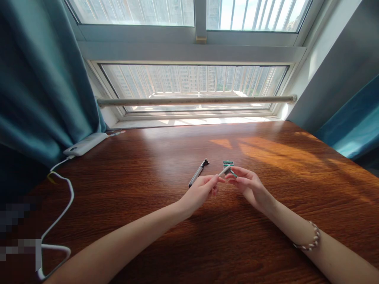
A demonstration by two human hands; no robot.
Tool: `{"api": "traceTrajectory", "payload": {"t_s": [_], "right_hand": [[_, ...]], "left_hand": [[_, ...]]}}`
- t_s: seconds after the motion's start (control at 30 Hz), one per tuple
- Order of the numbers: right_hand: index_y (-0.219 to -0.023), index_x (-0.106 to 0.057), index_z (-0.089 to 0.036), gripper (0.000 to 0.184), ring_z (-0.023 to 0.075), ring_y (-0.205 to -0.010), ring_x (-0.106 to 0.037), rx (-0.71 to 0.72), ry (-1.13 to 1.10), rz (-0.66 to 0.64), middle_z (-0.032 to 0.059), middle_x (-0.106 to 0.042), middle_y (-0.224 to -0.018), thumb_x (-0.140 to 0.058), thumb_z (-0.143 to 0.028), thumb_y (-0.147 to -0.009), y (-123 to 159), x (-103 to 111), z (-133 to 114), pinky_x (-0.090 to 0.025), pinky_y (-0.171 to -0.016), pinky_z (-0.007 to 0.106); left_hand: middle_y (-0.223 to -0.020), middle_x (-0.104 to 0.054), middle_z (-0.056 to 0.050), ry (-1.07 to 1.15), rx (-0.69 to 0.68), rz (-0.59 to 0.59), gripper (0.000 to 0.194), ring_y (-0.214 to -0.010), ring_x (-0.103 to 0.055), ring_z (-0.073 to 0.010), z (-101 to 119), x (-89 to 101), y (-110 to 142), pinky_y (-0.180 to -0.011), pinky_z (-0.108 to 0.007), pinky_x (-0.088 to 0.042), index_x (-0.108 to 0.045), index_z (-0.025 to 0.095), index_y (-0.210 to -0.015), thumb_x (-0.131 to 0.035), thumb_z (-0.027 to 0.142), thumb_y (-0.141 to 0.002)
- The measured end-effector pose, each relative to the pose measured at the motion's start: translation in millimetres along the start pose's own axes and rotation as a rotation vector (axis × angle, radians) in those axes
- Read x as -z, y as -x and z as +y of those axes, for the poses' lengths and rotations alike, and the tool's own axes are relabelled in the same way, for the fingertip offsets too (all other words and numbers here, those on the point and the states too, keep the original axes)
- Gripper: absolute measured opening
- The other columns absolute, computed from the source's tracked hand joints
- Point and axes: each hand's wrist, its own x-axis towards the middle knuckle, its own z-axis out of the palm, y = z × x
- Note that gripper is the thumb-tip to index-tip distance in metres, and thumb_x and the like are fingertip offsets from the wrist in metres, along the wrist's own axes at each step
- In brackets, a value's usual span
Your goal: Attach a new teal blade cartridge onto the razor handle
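Note:
My left hand (pixel 203 190) and my right hand (pixel 248 184) meet over the middle of the wooden table (pixel 148 173). Both pinch a small silver-grey piece (pixel 225 170), which looks like a razor head, held between the fingertips of the two hands. A slim razor handle (pixel 198 172) with a dark forked tip lies on the table just left of my hands. A small green and grey cartridge holder (pixel 228 163) lies right behind my right fingers. A beaded bracelet (pixel 311 237) circles my right wrist.
A white power bank (pixel 85 144) rests at the table's far left corner, and its white cable (pixel 60 213) loops down the left side. Teal curtains (pixel 38 79) hang at left and right. A window with a metal rail (pixel 195 101) runs behind the table.

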Motion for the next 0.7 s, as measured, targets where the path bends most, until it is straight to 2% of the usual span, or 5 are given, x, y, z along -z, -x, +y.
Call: {"api": "traceTrajectory", "payload": {"t_s": [0.1,0.23,0.43,0.57,0.7], "right_hand": [[-0.094,-0.066,-0.020,0.027,0.0164,-0.083,-0.057,-0.023,-0.045,-0.008,0.0050,-0.066,-0.089,-0.067,-0.023,-0.067,0.5,1.1,0.2,-0.041,-0.082,0.032],[-0.094,-0.067,-0.020,0.028,0.0161,-0.084,-0.057,-0.030,-0.036,-0.011,0.0058,-0.064,-0.095,-0.068,-0.023,-0.066,1.3,1.1,0.3,-0.042,-0.080,0.030],[-0.091,-0.068,-0.022,0.028,0.0180,-0.082,-0.057,-0.015,0.019,0.029,0.0054,-0.065,-0.092,-0.070,-0.024,-0.064,0.0,1.4,-0.6,-0.043,-0.079,0.033],[-0.095,-0.066,-0.021,0.030,0.0169,-0.085,-0.056,-0.003,0.044,-0.011,0.0058,-0.065,-0.093,-0.069,-0.023,-0.065,0.4,2.5,0.0,-0.041,-0.082,0.031],[-0.095,-0.066,-0.022,0.030,0.0178,-0.087,-0.057,0.019,0.093,0.018,0.0049,-0.065,-0.095,-0.070,-0.023,-0.065,0.0,3.9,2.0,-0.041,-0.082,0.032]], "left_hand": [[-0.055,-0.040,0.003,-0.189,-0.111,0.049,0.040,-0.052,-0.036,-0.0083,0.8,1.8,0.6,-0.049,-0.020,-0.027,-0.060,0.010,-0.088,-0.040,0.045,-0.082],[-0.057,-0.041,0.003,-0.378,-0.177,0.148,0.038,-0.055,-0.038,-0.0101,1.8,3.9,2.7,-0.054,-0.022,-0.030,-0.060,0.013,-0.087,-0.036,0.043,-0.085],[-0.058,-0.039,0.003,-0.455,-0.220,0.139,0.036,-0.056,-0.036,-0.0103,3.2,3.1,4.9,-0.053,-0.021,-0.029,-0.060,0.014,-0.086,-0.037,0.041,-0.085],[-0.059,-0.037,0.003,-0.471,-0.218,0.209,0.034,-0.056,-0.034,-0.0098,4.2,3.1,5.9,-0.052,-0.020,-0.026,-0.060,0.015,-0.086,-0.038,0.041,-0.085],[-0.059,-0.038,0.003,-0.474,-0.239,0.129,0.033,-0.056,-0.033,-0.0093,6.4,0.9,8.6,-0.052,-0.020,-0.025,-0.061,0.015,-0.088,-0.039,0.039,-0.085]]}}
